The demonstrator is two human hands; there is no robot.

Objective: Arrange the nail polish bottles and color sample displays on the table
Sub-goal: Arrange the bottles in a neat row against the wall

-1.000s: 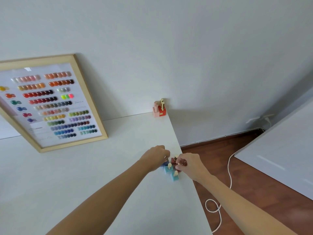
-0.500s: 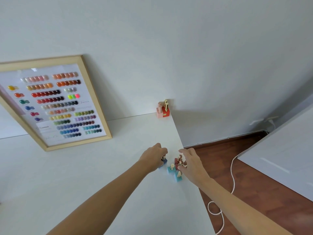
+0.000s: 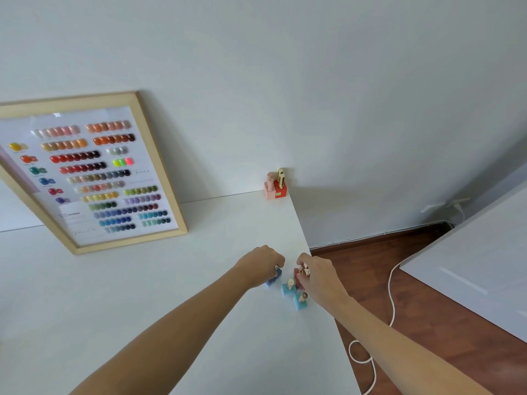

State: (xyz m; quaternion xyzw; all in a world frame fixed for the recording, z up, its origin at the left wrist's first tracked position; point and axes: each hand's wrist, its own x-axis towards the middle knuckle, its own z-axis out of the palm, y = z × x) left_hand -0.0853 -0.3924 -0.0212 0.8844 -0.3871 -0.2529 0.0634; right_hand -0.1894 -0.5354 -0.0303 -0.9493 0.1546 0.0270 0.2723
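Nail polish bottles: hands grip one blue [image 3: 274, 277] and one red [image 3: 298, 276] (two teal [image 3: 287, 289] beside).

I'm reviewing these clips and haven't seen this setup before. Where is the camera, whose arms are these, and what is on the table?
There is no machine: a person wears the camera on the head, looking down at their own arms. The left hand grips a blue bottle; the right hand closes on a red bottle. Two turquoise bottles stand between them on the white table. A framed color chart leans on the wall; more bottles stand at the far corner.
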